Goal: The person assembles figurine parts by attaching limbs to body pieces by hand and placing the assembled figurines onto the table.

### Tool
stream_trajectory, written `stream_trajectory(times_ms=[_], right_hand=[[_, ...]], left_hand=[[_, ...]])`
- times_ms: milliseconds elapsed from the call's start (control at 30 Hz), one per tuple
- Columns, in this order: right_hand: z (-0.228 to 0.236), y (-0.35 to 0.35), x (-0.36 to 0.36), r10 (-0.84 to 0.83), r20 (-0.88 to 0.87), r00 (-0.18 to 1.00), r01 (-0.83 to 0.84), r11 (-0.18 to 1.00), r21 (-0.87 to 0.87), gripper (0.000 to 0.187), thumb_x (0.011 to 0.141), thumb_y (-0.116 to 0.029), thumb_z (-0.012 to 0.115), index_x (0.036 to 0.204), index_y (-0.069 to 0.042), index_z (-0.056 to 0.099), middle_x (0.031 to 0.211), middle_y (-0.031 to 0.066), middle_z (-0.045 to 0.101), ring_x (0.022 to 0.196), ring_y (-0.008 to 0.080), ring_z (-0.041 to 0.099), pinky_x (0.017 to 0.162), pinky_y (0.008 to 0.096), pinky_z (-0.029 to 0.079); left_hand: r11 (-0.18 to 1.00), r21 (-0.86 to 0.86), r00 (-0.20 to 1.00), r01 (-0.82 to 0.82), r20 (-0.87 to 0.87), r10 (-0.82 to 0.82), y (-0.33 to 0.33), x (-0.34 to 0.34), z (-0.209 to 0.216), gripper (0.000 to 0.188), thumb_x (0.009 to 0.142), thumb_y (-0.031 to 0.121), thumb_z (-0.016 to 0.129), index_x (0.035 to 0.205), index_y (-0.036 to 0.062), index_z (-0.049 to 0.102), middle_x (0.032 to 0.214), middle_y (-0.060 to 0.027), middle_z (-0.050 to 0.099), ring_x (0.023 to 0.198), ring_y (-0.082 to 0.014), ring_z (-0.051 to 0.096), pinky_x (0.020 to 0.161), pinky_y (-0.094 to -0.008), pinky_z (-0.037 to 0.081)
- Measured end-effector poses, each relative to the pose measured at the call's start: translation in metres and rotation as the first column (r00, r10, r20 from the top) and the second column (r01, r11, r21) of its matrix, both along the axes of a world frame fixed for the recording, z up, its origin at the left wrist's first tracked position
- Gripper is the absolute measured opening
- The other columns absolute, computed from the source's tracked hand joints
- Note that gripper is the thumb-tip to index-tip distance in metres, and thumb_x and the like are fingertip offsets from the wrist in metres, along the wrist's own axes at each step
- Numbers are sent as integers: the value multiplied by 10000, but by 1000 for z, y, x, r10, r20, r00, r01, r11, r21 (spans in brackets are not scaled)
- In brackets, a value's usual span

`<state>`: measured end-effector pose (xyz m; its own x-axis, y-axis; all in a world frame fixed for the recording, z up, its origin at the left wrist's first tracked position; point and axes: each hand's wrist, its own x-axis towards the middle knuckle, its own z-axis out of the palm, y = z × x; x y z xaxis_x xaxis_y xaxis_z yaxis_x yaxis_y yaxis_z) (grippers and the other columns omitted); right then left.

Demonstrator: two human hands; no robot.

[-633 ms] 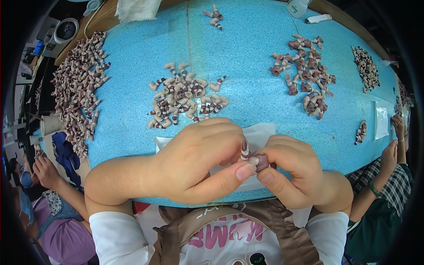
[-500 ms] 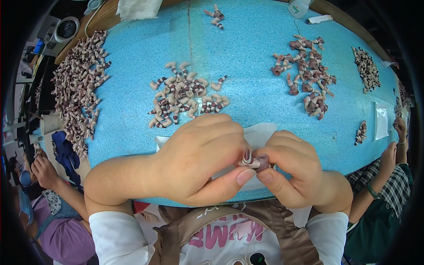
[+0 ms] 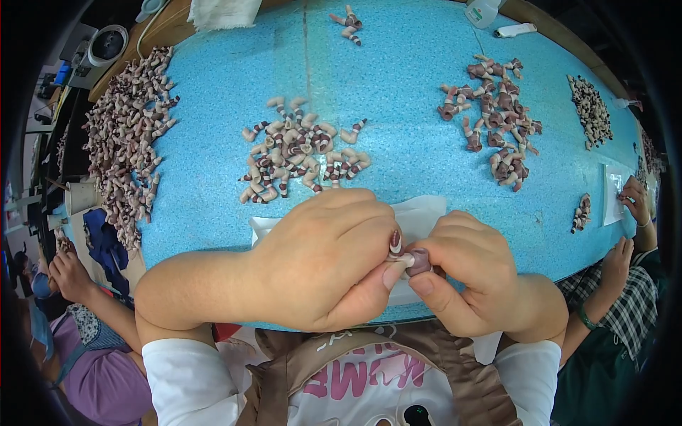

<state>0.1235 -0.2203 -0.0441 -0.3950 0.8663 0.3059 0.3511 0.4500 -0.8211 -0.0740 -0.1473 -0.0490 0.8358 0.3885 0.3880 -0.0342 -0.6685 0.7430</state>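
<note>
Head view: my left hand [image 3: 327, 259] pinches a bent maroon-white plastic-looking piece [image 3: 396, 243], left of the round mauve plastic-looking piece [image 3: 420, 260] my right hand [image 3: 470, 275] pinches.

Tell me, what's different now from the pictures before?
On the right, the neighbor's upper hand moved left, to the white packet. The left hand tipped its thumb up slightly. Nothing was let go: it still holds the striped piece, and the right hand the brown piece. The big left pile stayed put.
</note>
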Motion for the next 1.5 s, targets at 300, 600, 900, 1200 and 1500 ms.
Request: stream_trajectory(times_ms=[300, 600, 900, 1200, 1500], right_hand=[[0, -3, -2, -27, -1, 1000, 27, 998, -64, 143, 752, -62, 666, 834, 15, 578, 661, 93, 571, 552, 265, 542, 517, 356, 396], [1, -4, -4, -32, 29, 999, 33, 998, -45, 166, 747, -76, 682, 849, 12, 585, 687, 98, 588, 580, 268, 558, 541, 361, 414], [-1, 28, 34, -572, 422, 703, 421, 813, 402, 183, 788, -81, 640, 968, -51, 644, 795, 84, 590, 730, 261, 561, 640, 373, 417], [-14, 33, 28, -535, 619, 575, 332, 844, 421, 227, 754, -31, 632, 978, -69, 646, 859, 64, 578, 832, 244, 535, 806, 379, 366], [-15, 26, 17, -498, -24, 867, 498, 867, -30, 229, 786, -27, 632, 1011, 12, 613, 850, 112, 600, 788, 236, 585, 721, 308, 455]], left_hand=[[986, -160, 997, -40, -69, 29, -10, 4, -4, 141, 815, 94, 532, 830, -19, 448, 753, -168, 486, 681, -355, 488, 597, -445, 395], [991, -135, 998, -10, -68, 1, -6, 1, 1, 117, 823, 83, 517, 831, -14, 453, 755, -161, 484, 656, -340, 477, 595, -422, 395], [833, -410, 927, -372, -211, 310, 52, -10, 7, 233, 934, 183, 506, 1057, -11, 545, 953, -77, 580, 813, -141, 534, 726, -286, 439], [811, 438, 827, -389, -221, 516, 50, -1, -24, 198, 783, 95, 661, 964, 28, 613, 934, -98, 545, 935, -279, 509, 848, -381, 390], [821, 376, 848, -430, -145, 510, 47, -4, -35, 141, 757, 91, 678, 880, 50, 624, 883, -70, 551, 894, -257, 518, 811, -375, 397]])
